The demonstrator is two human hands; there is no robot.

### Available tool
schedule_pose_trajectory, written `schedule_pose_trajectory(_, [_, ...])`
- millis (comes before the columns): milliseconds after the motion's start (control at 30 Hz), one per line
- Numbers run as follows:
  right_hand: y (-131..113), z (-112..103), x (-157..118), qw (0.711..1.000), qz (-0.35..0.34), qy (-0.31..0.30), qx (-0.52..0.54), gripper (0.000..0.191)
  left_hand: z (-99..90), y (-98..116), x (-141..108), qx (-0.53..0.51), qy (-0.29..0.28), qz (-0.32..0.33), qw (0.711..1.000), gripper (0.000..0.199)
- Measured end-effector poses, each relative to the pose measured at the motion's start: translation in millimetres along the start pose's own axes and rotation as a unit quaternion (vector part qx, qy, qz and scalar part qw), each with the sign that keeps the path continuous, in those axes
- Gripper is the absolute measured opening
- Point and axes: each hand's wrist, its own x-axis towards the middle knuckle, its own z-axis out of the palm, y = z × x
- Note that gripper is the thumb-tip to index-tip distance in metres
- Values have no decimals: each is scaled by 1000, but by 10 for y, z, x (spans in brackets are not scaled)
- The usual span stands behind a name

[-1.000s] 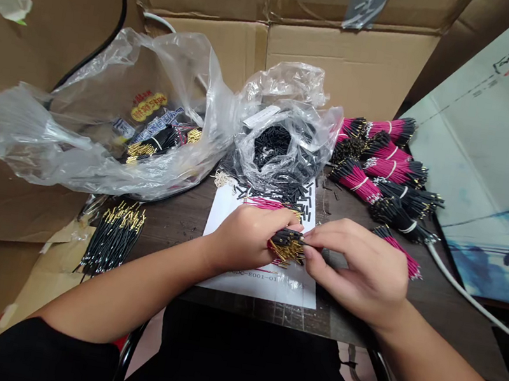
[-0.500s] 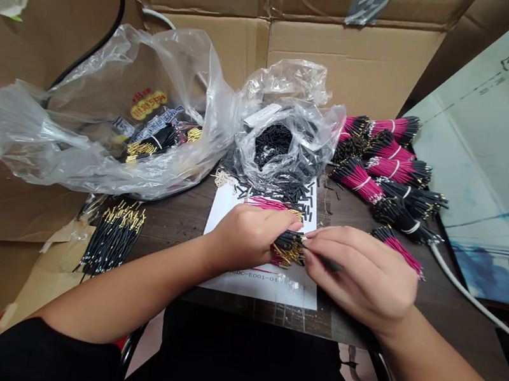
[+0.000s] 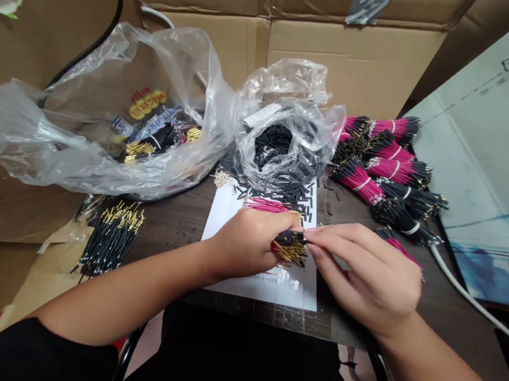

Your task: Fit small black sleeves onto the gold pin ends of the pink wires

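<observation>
My left hand is wrapped round a bundle of wires, whose gold terminals and black sleeves point right. Some pink shows at the bundle's lower edge. At the tips of these wires my right hand has its thumb and fingers pinched together. Something small and dark is at the fingertips, too small to name. Behind the left hand, pink wires with gold ends lie on a white printed sheet. Loose short black sleeves are scattered at the sheet's far end.
A clear bag full of black sleeves stands behind the sheet. To its left, a larger clear bag holds wire bundles. Black wires lie at the left, tied pink and black bundles at the right. Cardboard walls the back.
My right fingertips have closed in a little on the wire ends and pinch tighter. My left hand keeps its hold on the bundle, almost in place.
</observation>
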Motion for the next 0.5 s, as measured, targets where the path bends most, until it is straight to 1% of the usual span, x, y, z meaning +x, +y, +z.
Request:
schedule_pose_trajectory(233, [7, 13, 16, 1000, 11, 0, 15, 31, -1, -4, 3, -31, -4, -14, 999, 15])
schedule_pose_trajectory(500, [16, 23, 13, 1000, 9, 0, 11, 27, 10, 1, 3, -27, 1, -13, 1000, 12])
